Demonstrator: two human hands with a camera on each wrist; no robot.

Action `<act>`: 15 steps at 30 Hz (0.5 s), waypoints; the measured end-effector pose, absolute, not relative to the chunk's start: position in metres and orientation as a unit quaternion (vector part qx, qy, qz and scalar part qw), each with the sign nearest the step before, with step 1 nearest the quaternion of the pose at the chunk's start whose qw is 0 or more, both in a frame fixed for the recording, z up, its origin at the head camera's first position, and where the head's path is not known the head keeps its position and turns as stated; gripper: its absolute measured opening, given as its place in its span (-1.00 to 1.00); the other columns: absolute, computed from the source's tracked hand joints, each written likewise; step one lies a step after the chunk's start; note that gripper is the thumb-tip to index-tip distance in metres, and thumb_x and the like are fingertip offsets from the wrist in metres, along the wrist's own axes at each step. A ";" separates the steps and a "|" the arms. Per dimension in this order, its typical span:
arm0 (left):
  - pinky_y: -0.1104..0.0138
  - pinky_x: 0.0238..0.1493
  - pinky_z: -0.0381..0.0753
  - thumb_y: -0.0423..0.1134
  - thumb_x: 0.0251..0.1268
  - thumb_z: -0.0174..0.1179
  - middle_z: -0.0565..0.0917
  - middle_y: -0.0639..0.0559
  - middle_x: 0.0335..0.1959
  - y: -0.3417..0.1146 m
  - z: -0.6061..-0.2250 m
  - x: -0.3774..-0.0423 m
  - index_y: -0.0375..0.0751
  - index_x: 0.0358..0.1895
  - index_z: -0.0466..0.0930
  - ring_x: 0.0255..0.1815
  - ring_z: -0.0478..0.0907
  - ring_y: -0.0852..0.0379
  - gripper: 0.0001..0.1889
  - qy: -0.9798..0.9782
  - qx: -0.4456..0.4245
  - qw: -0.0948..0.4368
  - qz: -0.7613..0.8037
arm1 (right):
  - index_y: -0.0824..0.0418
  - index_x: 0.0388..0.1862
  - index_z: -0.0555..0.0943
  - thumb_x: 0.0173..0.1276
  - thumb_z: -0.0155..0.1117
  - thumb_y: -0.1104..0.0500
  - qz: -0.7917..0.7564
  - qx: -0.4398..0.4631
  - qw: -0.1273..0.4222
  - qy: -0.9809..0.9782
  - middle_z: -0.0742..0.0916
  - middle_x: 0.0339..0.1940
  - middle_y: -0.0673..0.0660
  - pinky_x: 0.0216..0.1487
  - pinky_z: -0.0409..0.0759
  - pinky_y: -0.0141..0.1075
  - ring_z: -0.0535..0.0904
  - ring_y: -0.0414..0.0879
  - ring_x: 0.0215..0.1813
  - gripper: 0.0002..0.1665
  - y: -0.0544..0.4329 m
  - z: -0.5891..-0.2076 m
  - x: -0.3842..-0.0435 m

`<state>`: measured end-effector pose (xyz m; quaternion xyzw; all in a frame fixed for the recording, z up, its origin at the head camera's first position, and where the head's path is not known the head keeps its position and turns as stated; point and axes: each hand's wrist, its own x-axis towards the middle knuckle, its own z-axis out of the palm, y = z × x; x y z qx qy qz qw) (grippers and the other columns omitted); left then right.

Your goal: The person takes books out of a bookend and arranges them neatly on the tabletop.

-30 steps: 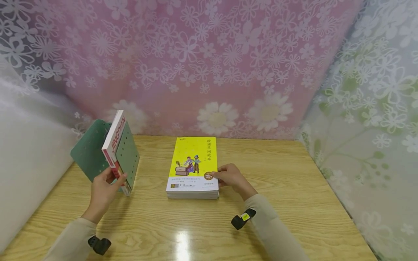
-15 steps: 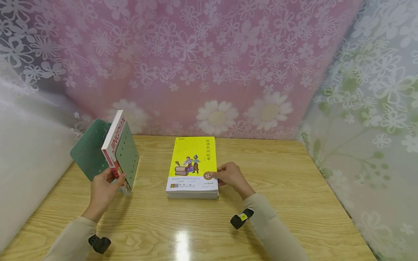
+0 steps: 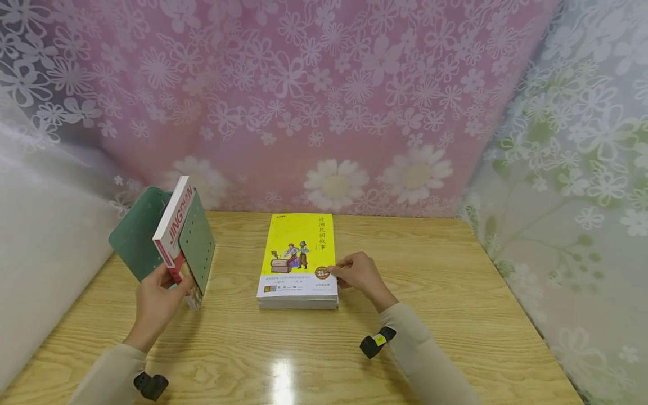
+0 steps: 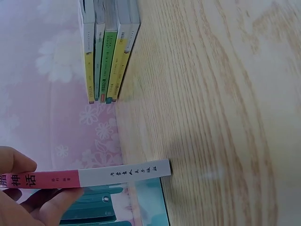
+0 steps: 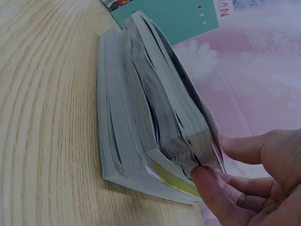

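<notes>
My left hand (image 3: pixel 156 301) grips the lower spine of a red-and-white book (image 3: pixel 174 219) that stands upright, leaning a little, between the two plates of a green perforated bookend (image 3: pixel 198 244). In the left wrist view the red and white spine (image 4: pixel 124 173) shows between thumb and fingers. My right hand (image 3: pixel 361 277) pinches the right edge of the yellow-covered book (image 3: pixel 288 236) on top of a flat stack. In the right wrist view its thumb (image 5: pixel 249 148) lies on the cover side and the fingers press against the page edges (image 5: pixel 197 136).
The stack (image 4: pixel 110 52) holds several books with yellow and green spines. It lies on a wood-grain table (image 3: pixel 314 349), right of the bookend. A pink floral curtain (image 3: pixel 324 112) hangs behind, and pale sheets (image 3: pixel 572 169) stand at the sides.
The red-and-white book and my left hand have moved slightly down and left, toward me. My right hand stays at the edge of the stack.
</notes>
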<state>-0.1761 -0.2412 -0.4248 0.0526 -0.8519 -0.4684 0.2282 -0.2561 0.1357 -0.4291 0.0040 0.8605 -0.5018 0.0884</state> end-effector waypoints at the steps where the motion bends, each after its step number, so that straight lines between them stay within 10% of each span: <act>1: 0.73 -0.43 0.46 -0.38 0.17 0.25 0.69 -0.34 -0.19 -0.241 -0.425 -0.175 -0.43 0.07 0.57 -0.39 0.44 0.68 -0.63 -0.852 0.053 0.233 -0.467 | 0.39 -0.19 0.70 0.23 0.41 0.15 -0.504 0.003 0.087 0.859 0.75 -0.45 0.16 -0.27 0.72 -0.10 0.72 0.15 -0.32 -0.69 0.137 -0.429 -0.256; 15: 0.50 -0.66 0.47 -0.26 0.28 0.27 0.65 -0.03 -0.54 -0.245 -0.419 -0.157 -0.43 -0.22 0.59 -0.65 0.52 0.31 -0.78 -0.860 0.077 0.211 -0.457 | 0.26 0.01 0.68 0.29 0.35 0.02 -0.494 -0.003 0.003 0.870 0.75 -0.11 0.15 -0.08 0.66 -0.17 0.66 -0.01 -0.07 -0.59 0.137 -0.428 -0.258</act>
